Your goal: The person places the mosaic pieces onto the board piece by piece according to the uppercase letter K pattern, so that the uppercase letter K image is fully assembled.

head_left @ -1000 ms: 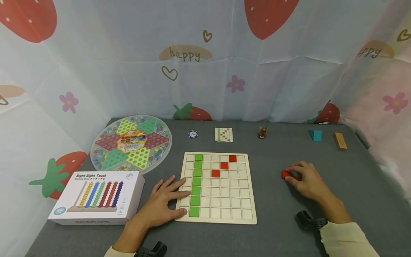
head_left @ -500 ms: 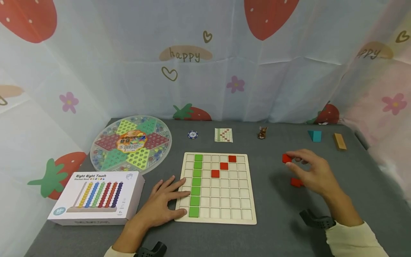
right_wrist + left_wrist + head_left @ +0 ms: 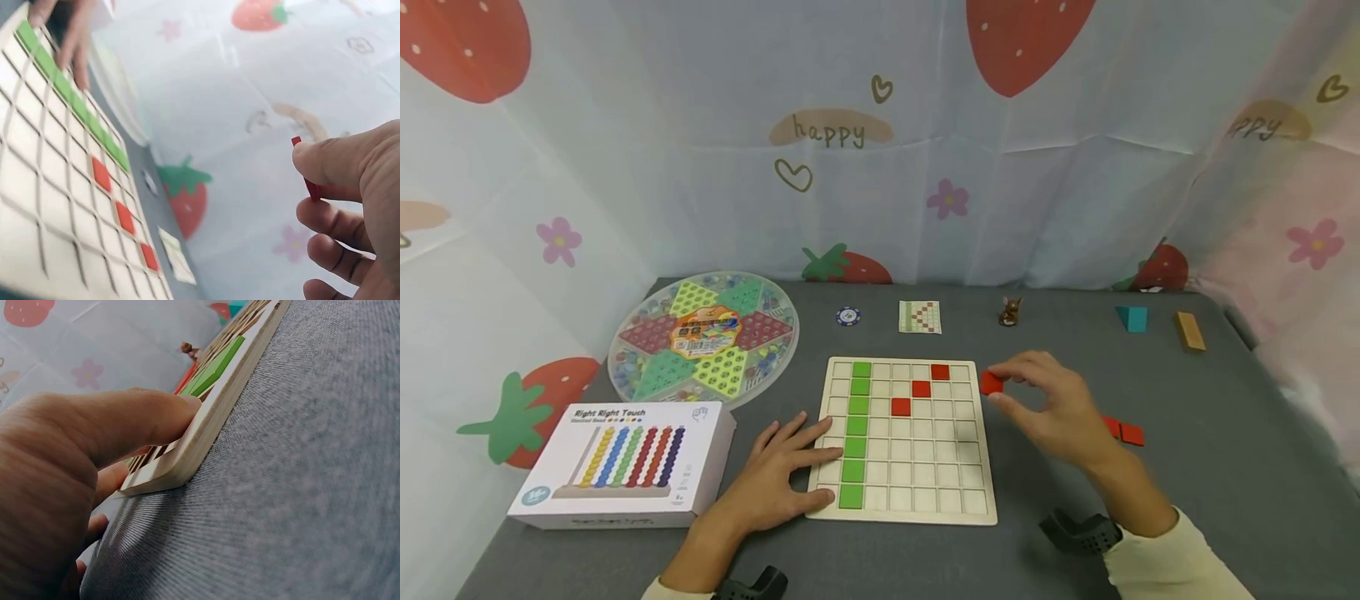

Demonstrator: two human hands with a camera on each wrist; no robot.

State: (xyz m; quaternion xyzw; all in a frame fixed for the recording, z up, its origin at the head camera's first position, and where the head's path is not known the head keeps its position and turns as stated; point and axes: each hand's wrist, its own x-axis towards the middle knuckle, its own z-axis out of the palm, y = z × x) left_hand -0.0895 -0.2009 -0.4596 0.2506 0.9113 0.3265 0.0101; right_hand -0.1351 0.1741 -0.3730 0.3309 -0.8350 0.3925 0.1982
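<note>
grid board: flat, rigid wood, left hand resting open-fingered on its left edge | right hand pinching red tile beside board's upper-right corner | tile: likely light, stiff, thin; best gripped by opposite edges

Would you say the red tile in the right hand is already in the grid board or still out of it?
Out: the right hand pinches the red tile in the air beside the grid board.

grey fabric-covered desk. pale curtain hung behind and on both sides, printed with strawberries, pink flowers, hearts, word "happy". soft, even light, faint shadows on desk.
</note>
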